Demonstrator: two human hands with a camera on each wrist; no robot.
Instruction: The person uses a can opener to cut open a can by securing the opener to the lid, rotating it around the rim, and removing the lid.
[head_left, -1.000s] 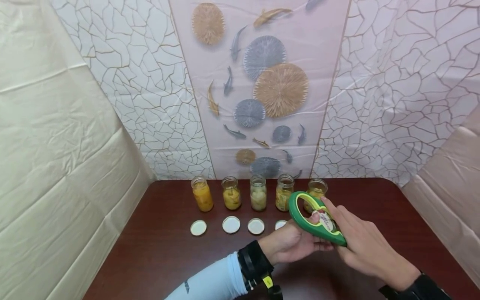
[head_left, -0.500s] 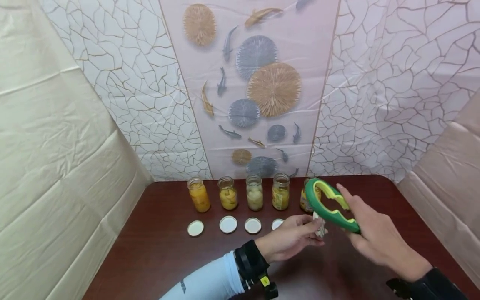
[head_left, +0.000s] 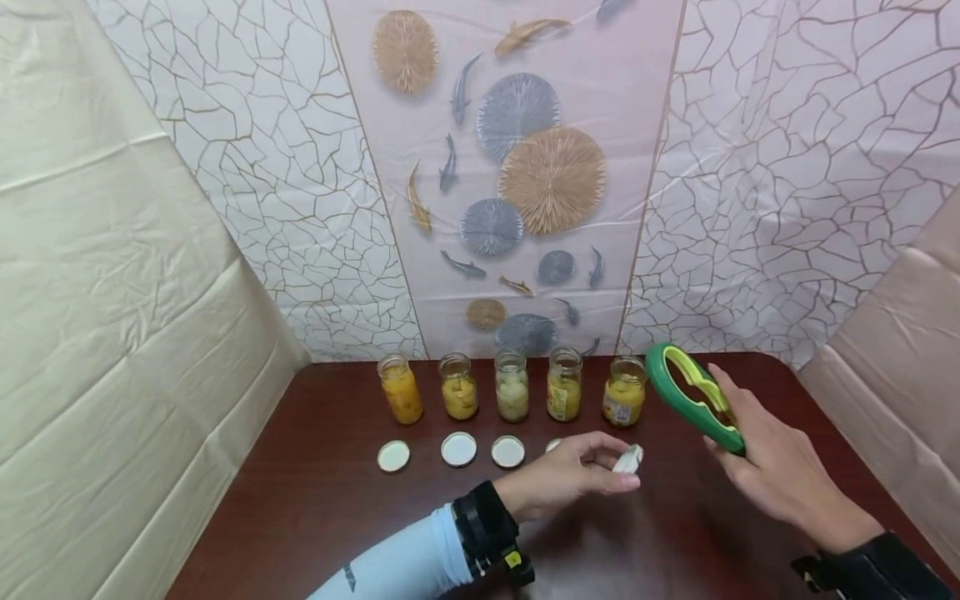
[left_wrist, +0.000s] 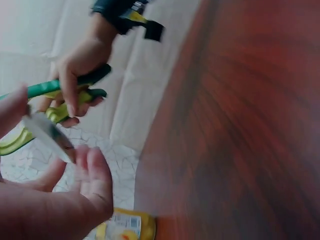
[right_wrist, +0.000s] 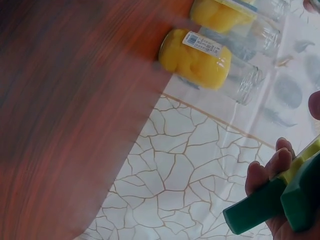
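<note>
My left hand point(head_left: 558, 479) pinches a jar lid point(head_left: 628, 459) between thumb and fingers, tilted on edge above the table. In the left wrist view the lid point(left_wrist: 47, 135) shows its thin rim. To the right, my right hand point(head_left: 787, 467) grips the handles of a green jar opener point(head_left: 658, 375) with a toothed yellow-green inner edge. Its loop has nothing inside and points toward the back of the table. The right wrist view shows the dark green handle ends point(right_wrist: 255, 207) in the fingers. An open glass jar of yellow fruit point(head_left: 624, 396) stands just behind the lid.
Several more open jars form a row along the back, among them an orange one point(head_left: 402, 392) and a pale one point(head_left: 513, 392). Lids lie in front of them, such as this white lid point(head_left: 458, 449); one is partly behind my left hand. Patterned cloth point(head_left: 517, 250) hangs behind the table.
The jar opener has come off the lid and moved right with my right hand. My left hand has drawn slightly left, keeping the lid. The rightmost jar is now uncovered to view.
</note>
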